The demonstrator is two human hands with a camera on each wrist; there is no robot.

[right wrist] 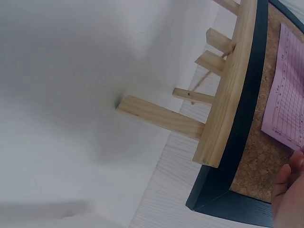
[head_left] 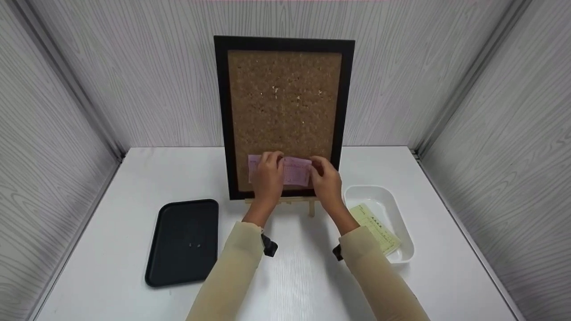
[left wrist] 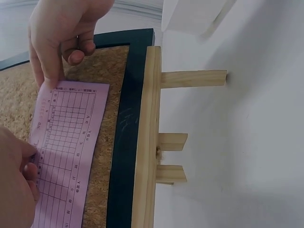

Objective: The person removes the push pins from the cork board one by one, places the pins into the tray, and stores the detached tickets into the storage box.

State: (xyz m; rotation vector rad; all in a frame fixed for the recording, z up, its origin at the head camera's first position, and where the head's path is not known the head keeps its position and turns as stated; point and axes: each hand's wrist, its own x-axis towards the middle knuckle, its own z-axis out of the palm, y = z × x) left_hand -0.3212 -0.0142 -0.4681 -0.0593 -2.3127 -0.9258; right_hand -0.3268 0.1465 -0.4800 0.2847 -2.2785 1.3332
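Observation:
A pink printed form slip (head_left: pixel 296 171) with a grid of lines lies against the lower part of a cork board (head_left: pixel 285 107) in a black frame. My left hand (head_left: pixel 269 177) covers the slip's middle, its thumb and curled fingers meeting at the upper edge; anything small between those fingertips is hidden. At the slip's upper right corner, my right hand (head_left: pixel 326 180) pinches the paper between thumb and finger. The left wrist view shows the slip (left wrist: pixel 66 142) running past both hands (left wrist: pixel 59 35), with its lower edge near the frame.
A wooden easel (left wrist: pixel 148 133) supports the board, its legs on the white table (head_left: pixel 294 267). To the left lies a black tray (head_left: pixel 183 263) bearing small pale bits. At right, a white dish (head_left: pixel 403 236) contains yellow-green printed slips (head_left: pixel 374 227) beside my right forearm.

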